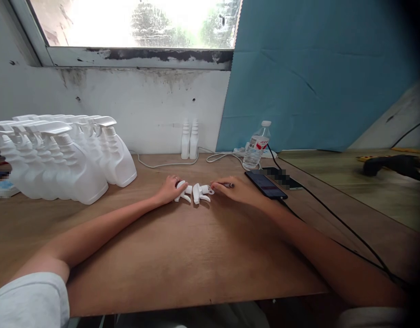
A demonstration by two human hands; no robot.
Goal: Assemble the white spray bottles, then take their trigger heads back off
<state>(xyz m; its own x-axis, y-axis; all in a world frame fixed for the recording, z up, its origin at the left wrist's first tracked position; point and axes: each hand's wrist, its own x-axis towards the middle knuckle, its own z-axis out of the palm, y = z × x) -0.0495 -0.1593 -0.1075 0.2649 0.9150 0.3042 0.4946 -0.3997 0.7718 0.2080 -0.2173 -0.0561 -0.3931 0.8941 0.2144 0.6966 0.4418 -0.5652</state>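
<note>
Two white trigger spray heads lie side by side on the brown table, a left one [184,192] and a right one [198,193]. My left hand [169,189] is closed over the back of the left spray head, its thumb along the top. A small white ring [211,190] sits at the right spray head's end. Beside that ring, my right hand [239,190] pinches a slim dark pen [227,185]. The pen's tip is hidden by the fingers, so I cannot tell whether it touches the ring.
White spray bottles [90,159] stand in rows at the left. Two slim white bottles [189,141] are against the wall. Behind my right hand are a water bottle [255,148] and a phone [266,184]. A black cable [339,221] crosses the table's right side.
</note>
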